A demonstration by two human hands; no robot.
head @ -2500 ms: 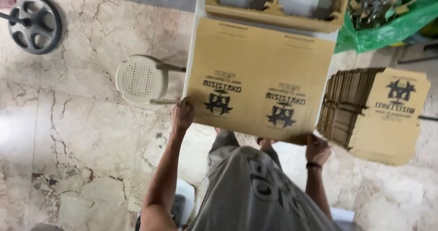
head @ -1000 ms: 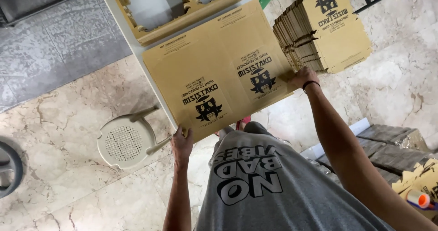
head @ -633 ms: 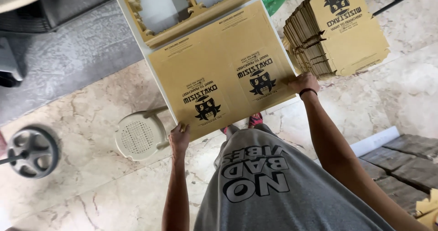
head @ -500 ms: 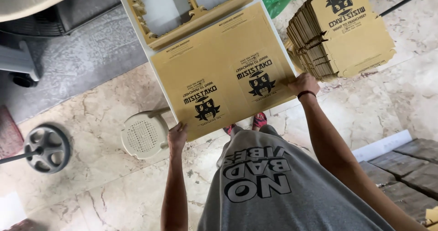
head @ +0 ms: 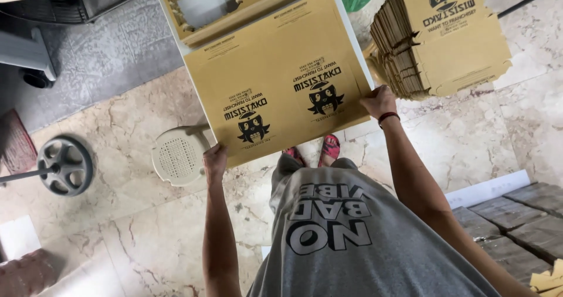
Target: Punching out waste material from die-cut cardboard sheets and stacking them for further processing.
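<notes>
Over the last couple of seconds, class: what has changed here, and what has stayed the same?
Little changed. Mostly the view swung, so the stack of flat boxes now sits upper right. The left hand and right hand hold the same near corners of the flat cardboard sheet, which still lies on the white table.

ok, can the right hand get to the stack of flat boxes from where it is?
Probably yes. The right hand grips the cardboard sheet at its corner, and the stack of flat boxes sits just beyond it with nothing between. It would have to drop its grip first.
</notes>
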